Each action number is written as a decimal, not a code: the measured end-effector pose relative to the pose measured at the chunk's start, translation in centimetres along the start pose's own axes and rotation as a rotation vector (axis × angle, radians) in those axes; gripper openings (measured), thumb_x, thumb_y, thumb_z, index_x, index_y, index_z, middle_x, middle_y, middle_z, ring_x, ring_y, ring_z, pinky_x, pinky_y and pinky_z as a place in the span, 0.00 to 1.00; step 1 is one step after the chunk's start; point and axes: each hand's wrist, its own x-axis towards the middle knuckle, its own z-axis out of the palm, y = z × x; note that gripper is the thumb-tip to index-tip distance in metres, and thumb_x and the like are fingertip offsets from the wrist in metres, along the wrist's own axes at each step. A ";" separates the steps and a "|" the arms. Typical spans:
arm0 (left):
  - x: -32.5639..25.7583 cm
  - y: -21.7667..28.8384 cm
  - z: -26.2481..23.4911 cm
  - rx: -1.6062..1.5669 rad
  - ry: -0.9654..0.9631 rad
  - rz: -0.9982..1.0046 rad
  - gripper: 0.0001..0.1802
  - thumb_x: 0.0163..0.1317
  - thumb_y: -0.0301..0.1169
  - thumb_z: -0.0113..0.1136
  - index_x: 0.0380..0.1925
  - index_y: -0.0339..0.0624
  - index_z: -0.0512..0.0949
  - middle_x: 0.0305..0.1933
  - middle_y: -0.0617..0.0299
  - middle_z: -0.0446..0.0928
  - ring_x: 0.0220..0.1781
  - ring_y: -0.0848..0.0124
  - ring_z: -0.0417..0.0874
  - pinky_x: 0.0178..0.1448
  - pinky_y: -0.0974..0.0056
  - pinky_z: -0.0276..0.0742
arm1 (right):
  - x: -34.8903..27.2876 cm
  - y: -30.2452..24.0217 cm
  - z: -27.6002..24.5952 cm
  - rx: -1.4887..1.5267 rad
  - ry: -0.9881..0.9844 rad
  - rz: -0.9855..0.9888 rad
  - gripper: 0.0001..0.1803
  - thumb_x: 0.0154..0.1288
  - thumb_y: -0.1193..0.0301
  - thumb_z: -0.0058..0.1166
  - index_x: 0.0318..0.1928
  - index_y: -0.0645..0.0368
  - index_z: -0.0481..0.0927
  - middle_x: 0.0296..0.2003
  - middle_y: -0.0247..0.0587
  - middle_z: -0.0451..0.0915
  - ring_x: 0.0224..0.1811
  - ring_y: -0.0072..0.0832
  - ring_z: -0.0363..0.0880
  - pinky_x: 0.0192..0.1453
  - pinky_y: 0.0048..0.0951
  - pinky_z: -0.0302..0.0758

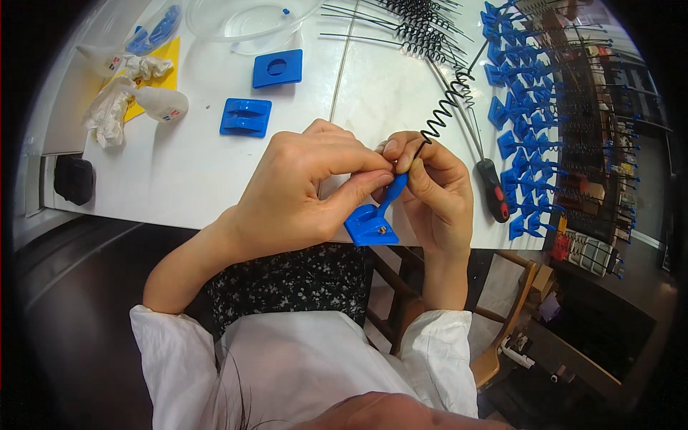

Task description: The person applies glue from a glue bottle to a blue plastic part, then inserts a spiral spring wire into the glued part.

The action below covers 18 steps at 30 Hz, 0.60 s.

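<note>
Close to the table's front edge, both hands meet at a blue plastic stand (367,221) with a square base, a narrow stem and a small brass-coloured piece on the base. My right hand (441,183) pinches the top of the stem, where a black coiled wire (444,111) joins it and runs up to the far right. From the other side, my left hand (301,183) closes thumb and forefinger at the same stem top. The fingertips hide the joint, and any small thing between the left fingers cannot be made out.
Two blue bases (246,117) (278,69) lie left of centre. A screwdriver (491,190) lies right of my hands, beside rows of blue stands (519,129). Black coiled wires (423,29) are piled at the back. White bottles (161,104) and crumpled tissue (109,115) sit left.
</note>
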 end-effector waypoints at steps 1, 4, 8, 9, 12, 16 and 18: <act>0.0 0.0 0.0 0.005 0.004 0.005 0.02 0.52 0.19 0.62 0.28 0.32 0.80 0.25 0.56 0.80 0.28 0.67 0.78 0.41 0.66 0.69 | 0.0 0.0 0.1 -0.007 0.004 -0.007 0.08 0.63 0.71 0.58 0.34 0.64 0.79 0.39 0.44 0.79 0.43 0.27 0.76 0.53 0.29 0.70; 0.1 0.1 0.1 0.034 0.021 0.027 0.03 0.51 0.19 0.63 0.28 0.31 0.81 0.25 0.56 0.80 0.28 0.67 0.78 0.41 0.66 0.69 | 0.0 0.1 0.1 -0.027 0.015 -0.026 0.07 0.62 0.71 0.58 0.34 0.64 0.79 0.39 0.44 0.79 0.43 0.27 0.76 0.52 0.29 0.70; 0.2 0.2 0.3 0.100 0.039 0.071 0.05 0.49 0.19 0.65 0.28 0.31 0.81 0.25 0.56 0.80 0.26 0.66 0.78 0.41 0.65 0.70 | -0.1 0.2 0.2 -0.081 0.048 -0.062 0.07 0.62 0.72 0.59 0.34 0.65 0.79 0.38 0.43 0.79 0.42 0.26 0.75 0.52 0.28 0.69; 0.1 0.1 0.4 0.099 0.038 0.071 0.05 0.49 0.19 0.65 0.28 0.31 0.81 0.25 0.56 0.80 0.26 0.66 0.78 0.41 0.65 0.70 | -0.1 0.2 0.2 -0.082 0.050 -0.063 0.07 0.62 0.72 0.59 0.34 0.65 0.79 0.38 0.43 0.79 0.42 0.26 0.75 0.52 0.28 0.69; 0.1 -0.2 0.3 0.132 0.057 0.102 0.04 0.49 0.20 0.65 0.27 0.32 0.81 0.24 0.56 0.79 0.25 0.66 0.77 0.40 0.64 0.70 | -0.1 0.1 0.1 -0.045 0.041 -0.046 0.07 0.61 0.72 0.59 0.35 0.65 0.79 0.38 0.43 0.79 0.42 0.25 0.75 0.52 0.27 0.69; 0.1 -0.4 0.3 0.151 0.050 0.153 0.04 0.49 0.19 0.65 0.27 0.34 0.81 0.23 0.58 0.78 0.25 0.67 0.77 0.40 0.64 0.69 | -0.1 0.1 0.0 -0.069 0.031 -0.037 0.07 0.62 0.73 0.59 0.35 0.65 0.80 0.39 0.42 0.79 0.42 0.25 0.75 0.52 0.27 0.69; 0.1 -0.3 0.2 0.178 0.043 0.154 0.03 0.49 0.19 0.65 0.26 0.34 0.81 0.22 0.58 0.78 0.24 0.67 0.77 0.40 0.64 0.69 | 0.0 0.3 -0.1 -0.079 0.032 -0.036 0.07 0.61 0.73 0.59 0.35 0.64 0.80 0.39 0.41 0.79 0.42 0.25 0.75 0.52 0.27 0.69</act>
